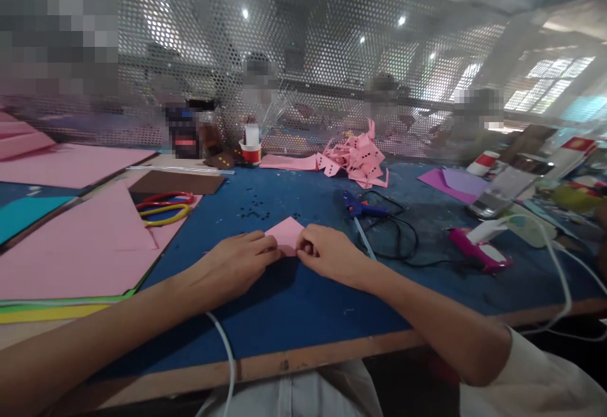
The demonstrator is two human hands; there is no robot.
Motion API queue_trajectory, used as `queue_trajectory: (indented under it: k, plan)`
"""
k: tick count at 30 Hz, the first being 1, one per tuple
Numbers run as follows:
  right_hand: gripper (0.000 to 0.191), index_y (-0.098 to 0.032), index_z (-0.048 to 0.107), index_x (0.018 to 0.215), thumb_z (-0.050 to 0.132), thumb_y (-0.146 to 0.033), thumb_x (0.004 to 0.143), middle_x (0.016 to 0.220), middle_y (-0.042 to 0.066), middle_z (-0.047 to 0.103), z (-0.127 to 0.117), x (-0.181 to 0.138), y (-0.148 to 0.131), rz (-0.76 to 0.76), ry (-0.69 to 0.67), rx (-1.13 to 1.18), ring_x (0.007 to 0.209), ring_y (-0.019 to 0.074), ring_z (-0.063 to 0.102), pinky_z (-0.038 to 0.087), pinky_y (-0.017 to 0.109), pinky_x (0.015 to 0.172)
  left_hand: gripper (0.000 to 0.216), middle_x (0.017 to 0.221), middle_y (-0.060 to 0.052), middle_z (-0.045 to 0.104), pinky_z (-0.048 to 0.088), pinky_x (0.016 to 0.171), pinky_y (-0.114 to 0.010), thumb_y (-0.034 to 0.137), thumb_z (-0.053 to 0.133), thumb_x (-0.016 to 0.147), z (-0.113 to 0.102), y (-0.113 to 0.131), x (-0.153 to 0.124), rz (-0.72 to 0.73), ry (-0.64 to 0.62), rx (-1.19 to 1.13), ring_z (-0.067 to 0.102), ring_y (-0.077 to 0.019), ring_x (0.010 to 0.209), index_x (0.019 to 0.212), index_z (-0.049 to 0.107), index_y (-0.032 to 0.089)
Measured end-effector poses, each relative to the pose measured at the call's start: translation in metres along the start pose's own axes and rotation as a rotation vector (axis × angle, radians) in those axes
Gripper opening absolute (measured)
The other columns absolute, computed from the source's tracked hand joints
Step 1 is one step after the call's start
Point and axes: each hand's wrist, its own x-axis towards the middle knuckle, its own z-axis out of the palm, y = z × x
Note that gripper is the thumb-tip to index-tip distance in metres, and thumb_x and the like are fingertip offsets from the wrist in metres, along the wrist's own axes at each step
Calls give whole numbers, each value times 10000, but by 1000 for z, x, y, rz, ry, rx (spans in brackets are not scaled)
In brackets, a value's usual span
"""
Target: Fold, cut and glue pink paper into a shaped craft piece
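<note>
1. A small, pointed piece of pink paper (288, 233) lies on the blue tabletop (294, 316), between the hands and about equally near both; its point faces away from the person; its visible part looks widest from side to side, though fingers hide both ends.
2. The left hand (244, 254) pinches the paper's left end; the right hand (329, 251), fingers curled, pinches its right corner.
3. Beyond, a red-and-white paper cup (251, 154) holds something white; at right, a clear cylindrical jar (503, 188) has contents too unclear to tell.
</note>
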Motion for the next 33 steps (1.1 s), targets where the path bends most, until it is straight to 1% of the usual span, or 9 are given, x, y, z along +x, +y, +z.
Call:
queue_trajectory:
  k: [4,12,19,25,33]
  plan:
    - [48,-179,640,887,605,-148,876,855,6,636,0,0,1,-1,-5,-11,754,122,543,372,244,688,236,1037,-78,658,515,819,-316,94,459,983,1,-3,-4,4,14,3,613,-195,927,1067,667,168]
    - [48,-171,644,880,604,-144,875,855,8,639,-2,1,0,3,-20,-22,745,118,540,360,242,680,228,966,-57,654,509,746,-295,72,460,981,-5,-2,-6,3,-14,16,602,-186,864,1019,660,174]
    - [51,-176,651,878,609,-148,869,866,8,650,-1,1,3,4,-25,-7,756,123,550,365,245,685,237,999,-73,664,514,776,-299,75,440,993,-6,-2,-11,8,-7,23,615,-189,907,1050,656,154]
    - [62,-178,651,873,600,-144,863,867,12,652,-2,2,2,7,-30,6,754,125,555,370,248,692,256,1030,-78,669,514,785,-304,38,449,968,-9,-6,-24,-26,-29,18,617,-198,931,1067,655,153]
    - [67,-179,658,871,601,-146,857,854,12,652,-1,2,3,21,-45,14,732,121,546,353,245,663,263,1033,-78,666,499,796,-295,48,447,971,-6,-14,-43,-85,16,-8,616,-190,948,1068,660,169]
